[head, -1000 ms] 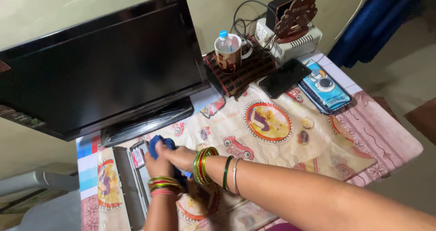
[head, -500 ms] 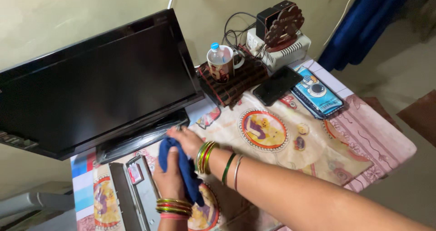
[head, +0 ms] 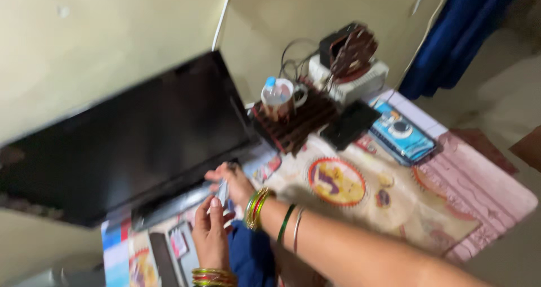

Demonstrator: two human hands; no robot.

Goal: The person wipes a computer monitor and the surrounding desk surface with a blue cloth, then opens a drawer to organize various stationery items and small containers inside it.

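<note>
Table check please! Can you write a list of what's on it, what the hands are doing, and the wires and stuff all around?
Surface: table under a cartoon-print cloth; the picture is blurred.
Job's things: small pale flat thing between the hands, kind unclear; blue cloth below the wrists.
Clutter: TV, mug holding a bottle, dark slatted box, phone, blue pouch, white box, grey tray.
Hands: left hand and right hand both on the pale thing; grip unclear.
Cables: dark wires behind the mug; white cord up the wall.
Surroundings: cream wall, blue curtain, floor.
</note>
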